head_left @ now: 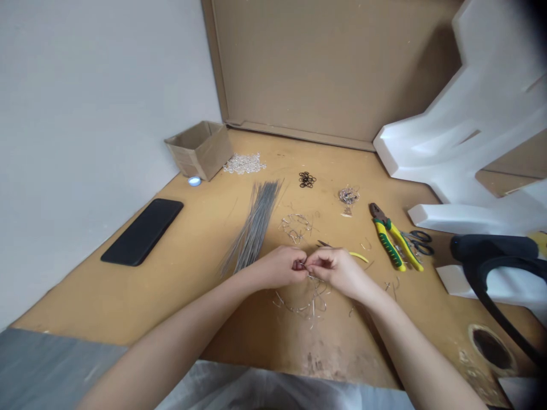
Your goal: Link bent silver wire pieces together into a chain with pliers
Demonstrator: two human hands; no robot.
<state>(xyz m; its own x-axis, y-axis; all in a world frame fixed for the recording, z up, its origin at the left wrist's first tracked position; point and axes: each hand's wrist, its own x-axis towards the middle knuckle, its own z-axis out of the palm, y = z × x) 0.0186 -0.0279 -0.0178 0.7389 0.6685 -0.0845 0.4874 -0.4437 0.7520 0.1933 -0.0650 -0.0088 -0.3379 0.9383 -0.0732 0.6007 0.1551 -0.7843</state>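
Tan wooden table (pixel 77 296) holds a long bundle of thin grey metal rods (pixel 254 228) and a loose heap of bent silver wire (pixel 303 304). Left hand (pixel 278 267) and right hand (pixel 334 271) are both closed, pinching a small silver wire piece (pixel 302 265) between them, and working this close keeps it steady

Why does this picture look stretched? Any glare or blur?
In the head view, the wide lens splays the table, the top right corner falls dark, a round object glints, and the left hand and right hand show little blur; shadows are soft.
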